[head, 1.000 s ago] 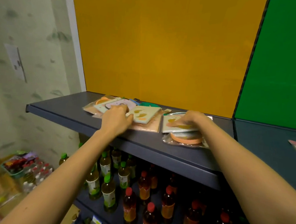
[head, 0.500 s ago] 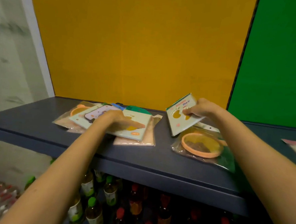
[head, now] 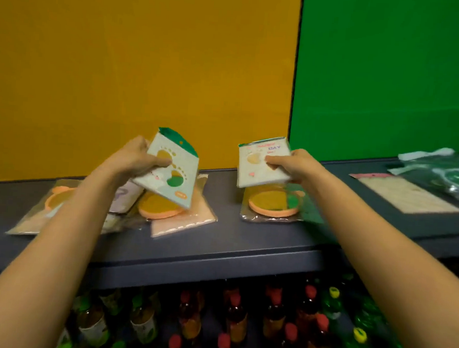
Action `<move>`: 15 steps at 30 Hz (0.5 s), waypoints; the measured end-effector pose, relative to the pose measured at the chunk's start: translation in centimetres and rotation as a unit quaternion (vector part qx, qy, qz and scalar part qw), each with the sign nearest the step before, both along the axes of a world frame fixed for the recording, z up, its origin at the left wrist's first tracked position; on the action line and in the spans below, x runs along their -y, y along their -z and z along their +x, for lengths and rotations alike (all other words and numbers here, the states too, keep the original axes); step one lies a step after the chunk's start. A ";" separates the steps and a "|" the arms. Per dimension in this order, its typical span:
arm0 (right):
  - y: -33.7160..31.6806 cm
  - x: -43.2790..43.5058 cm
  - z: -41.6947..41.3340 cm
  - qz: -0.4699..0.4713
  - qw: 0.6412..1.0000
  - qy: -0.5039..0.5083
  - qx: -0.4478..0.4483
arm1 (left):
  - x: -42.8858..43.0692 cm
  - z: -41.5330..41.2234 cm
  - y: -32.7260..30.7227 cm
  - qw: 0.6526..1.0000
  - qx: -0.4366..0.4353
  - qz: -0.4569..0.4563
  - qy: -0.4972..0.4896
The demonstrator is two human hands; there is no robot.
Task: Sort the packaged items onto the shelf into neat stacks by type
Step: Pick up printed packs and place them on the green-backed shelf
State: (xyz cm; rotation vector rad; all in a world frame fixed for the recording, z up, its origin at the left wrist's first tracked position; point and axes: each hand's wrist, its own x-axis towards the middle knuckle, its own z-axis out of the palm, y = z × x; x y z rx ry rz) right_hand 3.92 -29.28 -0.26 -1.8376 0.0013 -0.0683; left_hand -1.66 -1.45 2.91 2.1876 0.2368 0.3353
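Note:
My left hand (head: 134, 159) grips a white card packet with a green top and footprint picture (head: 172, 174), tilted above the left pile. My right hand (head: 290, 164) holds a similar white card packet (head: 258, 166) lifted over a clear bag with an orange ring (head: 273, 204). On the grey shelf (head: 218, 243) the left pile holds another orange ring bag (head: 159, 208), a pink flat packet (head: 185, 221), a purple-print card (head: 122, 197) and a further ring bag (head: 57, 195), partly hidden by my left arm.
To the right on the shelf lie a beige flat packet (head: 407, 194) and clear bags with green items (head: 448, 176). A yellow and a green back panel stand behind. Several bottles (head: 230, 321) fill the shelf below.
My left hand has picked its card packet up off the left pile. My right hand has raised its card higher. The view has shifted to the right.

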 end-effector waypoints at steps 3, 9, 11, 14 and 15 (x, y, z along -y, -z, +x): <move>0.4 2.6 -1.4 0.016 0.999 0.046 -0.007 | 2.7 0.6 -0.4 0.990 0.041 -0.116 0.063; 0.5 9.1 -4.6 0.041 0.990 0.130 -0.017 | 11.7 2.5 1.4 0.963 0.023 -0.211 0.168; 0.2 11.9 -5.8 0.040 0.988 0.151 -0.022 | 14.7 3.0 1.8 0.957 0.003 -0.222 0.186; 0.0 16.4 -7.7 0.054 0.983 0.173 -0.023 | 19.4 3.6 2.3 0.949 -0.021 -0.234 0.209; 0.0 18.0 -8.2 0.052 0.981 0.185 -0.020 | 21.1 3.9 2.4 0.945 -0.028 -0.242 0.218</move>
